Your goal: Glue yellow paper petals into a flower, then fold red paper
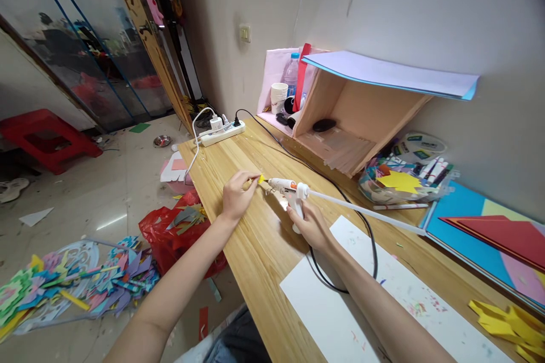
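In the head view my right hand (311, 222) is wrapped around the handle of a white hot glue gun (290, 188). A long pale glue stick (361, 209) sticks out of the gun's back, and its nozzle points left. My left hand (240, 195) pinches a small yellow paper piece (261, 179) right at the nozzle tip; whether the two touch I cannot tell. Both hands are over the wooden table (255, 238). A black cord (375, 249) loops beneath my right forearm, beside a white sheet (315, 289) with coloured marks.
A power strip (223, 133) lies at the table's far left corner. Behind stand an open cardboard box (361, 108) and paper cups (279, 97). A marker basket (404, 187), coloured paper (460, 210) and yellow folded pieces (498, 320) are right. A red bag (157, 238) is below left.
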The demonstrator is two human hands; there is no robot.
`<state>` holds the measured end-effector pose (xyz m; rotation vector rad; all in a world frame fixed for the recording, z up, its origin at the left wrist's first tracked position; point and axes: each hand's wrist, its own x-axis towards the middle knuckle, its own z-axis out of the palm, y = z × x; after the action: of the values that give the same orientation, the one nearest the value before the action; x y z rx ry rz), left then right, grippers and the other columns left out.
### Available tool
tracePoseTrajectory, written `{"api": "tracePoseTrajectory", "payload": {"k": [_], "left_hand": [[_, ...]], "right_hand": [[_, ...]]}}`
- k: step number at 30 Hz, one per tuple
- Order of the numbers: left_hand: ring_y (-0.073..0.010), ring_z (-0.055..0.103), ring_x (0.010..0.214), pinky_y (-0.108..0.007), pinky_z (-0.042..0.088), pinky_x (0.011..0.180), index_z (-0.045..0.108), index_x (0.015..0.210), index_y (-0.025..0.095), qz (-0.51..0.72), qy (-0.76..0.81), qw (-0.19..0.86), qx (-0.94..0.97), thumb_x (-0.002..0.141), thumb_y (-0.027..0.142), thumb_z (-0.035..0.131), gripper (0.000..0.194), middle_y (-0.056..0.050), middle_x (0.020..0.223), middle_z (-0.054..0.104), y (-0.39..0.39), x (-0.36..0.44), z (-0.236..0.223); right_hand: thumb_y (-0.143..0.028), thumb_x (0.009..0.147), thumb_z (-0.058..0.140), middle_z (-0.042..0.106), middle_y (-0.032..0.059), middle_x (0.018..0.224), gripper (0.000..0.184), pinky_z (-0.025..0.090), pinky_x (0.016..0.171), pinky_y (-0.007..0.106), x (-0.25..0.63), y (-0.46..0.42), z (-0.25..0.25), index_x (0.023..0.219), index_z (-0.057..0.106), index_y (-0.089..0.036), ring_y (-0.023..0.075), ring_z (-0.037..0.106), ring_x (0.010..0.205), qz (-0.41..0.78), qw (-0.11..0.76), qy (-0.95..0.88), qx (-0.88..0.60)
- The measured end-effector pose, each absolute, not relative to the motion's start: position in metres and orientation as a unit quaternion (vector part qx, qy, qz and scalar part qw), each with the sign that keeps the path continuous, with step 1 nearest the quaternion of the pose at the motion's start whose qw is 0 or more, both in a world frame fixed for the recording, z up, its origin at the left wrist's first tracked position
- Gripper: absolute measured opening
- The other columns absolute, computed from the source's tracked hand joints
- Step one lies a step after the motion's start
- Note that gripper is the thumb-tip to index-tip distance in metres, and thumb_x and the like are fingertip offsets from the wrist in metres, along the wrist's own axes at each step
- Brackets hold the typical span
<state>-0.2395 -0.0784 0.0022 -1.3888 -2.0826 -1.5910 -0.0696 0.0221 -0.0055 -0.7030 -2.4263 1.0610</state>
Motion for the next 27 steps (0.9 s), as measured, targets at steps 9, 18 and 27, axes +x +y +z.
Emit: {"api": "tracePoseTrajectory", "payload": {"k": [9, 18, 27], "left_hand": [[-0.0134, 0.060, 0.077, -0.027, 0.047, 0.071, 0.065, 0.082, 0.020, -0.537, -0.693, 0.096, -0.472, 0.079, 0.020, 0.055, 0.011, -0.003, 0.081, 0.065, -0.0777, -0.2403, 0.0009], [-0.0133, 0.060, 0.077, -0.027, 0.047, 0.072, 0.065, 0.083, 0.018, -0.540, -0.687, 0.101, -0.476, 0.079, 0.018, 0.055, 0.011, -0.003, 0.082, 0.065, -0.0774, -0.2414, -0.0006], [-0.0134, 0.060, 0.078, -0.027, 0.047, 0.072, 0.066, 0.083, 0.018, -0.544, -0.688, 0.092, -0.472, 0.079, 0.020, 0.055, 0.011, -0.003, 0.082, 0.065, -0.0769, -0.2413, -0.0019]], "right_hand": [[-0.035, 0.081, 0.040, 0.049, -0.0015, 0.059, 0.023, 0.034, 0.055, 0.024, -0.0702, 0.0229, -0.0054, 0.065, 0.045, -0.018, 0.0136, 0.048, 0.057, 0.385, 0.194, -0.871, -0.237], [-0.034, 0.081, 0.041, 0.048, -0.0018, 0.060, 0.022, 0.033, 0.054, 0.023, -0.0706, 0.0241, -0.0131, 0.066, 0.045, -0.018, 0.0128, 0.045, 0.056, 0.378, 0.200, -0.878, -0.216], [-0.034, 0.081, 0.042, 0.050, -0.0019, 0.058, 0.022, 0.033, 0.053, 0.023, -0.0702, 0.0231, -0.0088, 0.066, 0.046, -0.018, 0.0129, 0.048, 0.055, 0.381, 0.216, -0.868, -0.234]]}}
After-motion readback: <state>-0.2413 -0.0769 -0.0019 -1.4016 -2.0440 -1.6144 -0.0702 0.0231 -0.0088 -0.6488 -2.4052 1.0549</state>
